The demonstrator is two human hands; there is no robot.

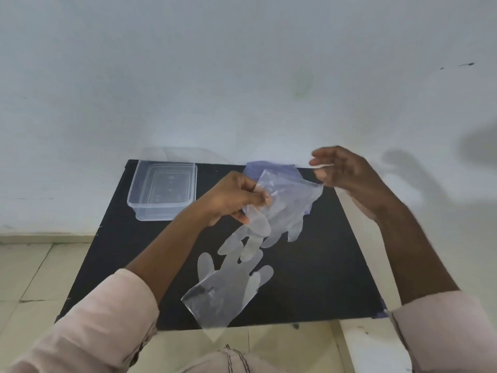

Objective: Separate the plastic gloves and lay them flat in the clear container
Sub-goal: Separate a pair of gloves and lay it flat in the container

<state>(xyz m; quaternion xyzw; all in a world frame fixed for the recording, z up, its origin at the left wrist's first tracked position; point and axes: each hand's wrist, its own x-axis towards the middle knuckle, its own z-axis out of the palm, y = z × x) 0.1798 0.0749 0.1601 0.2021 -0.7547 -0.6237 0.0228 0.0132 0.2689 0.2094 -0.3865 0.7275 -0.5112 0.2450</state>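
A loose glove [228, 289] lies flat on the black table [322, 265], below my left hand [231, 197]. That hand pinches a bunch of gloves [285, 208], which hang down from it. My right hand [338, 168] is open, fingers spread, just beside the bunch's top edge. The container [161, 211] sits left of my left hand.

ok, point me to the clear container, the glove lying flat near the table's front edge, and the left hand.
clear container [139, 196], head view, on its left wall.
flat glove [228, 289], head view, on its palm area.
left hand [231, 196], head view, on the back of the hand, which pinches a bunch of gloves.
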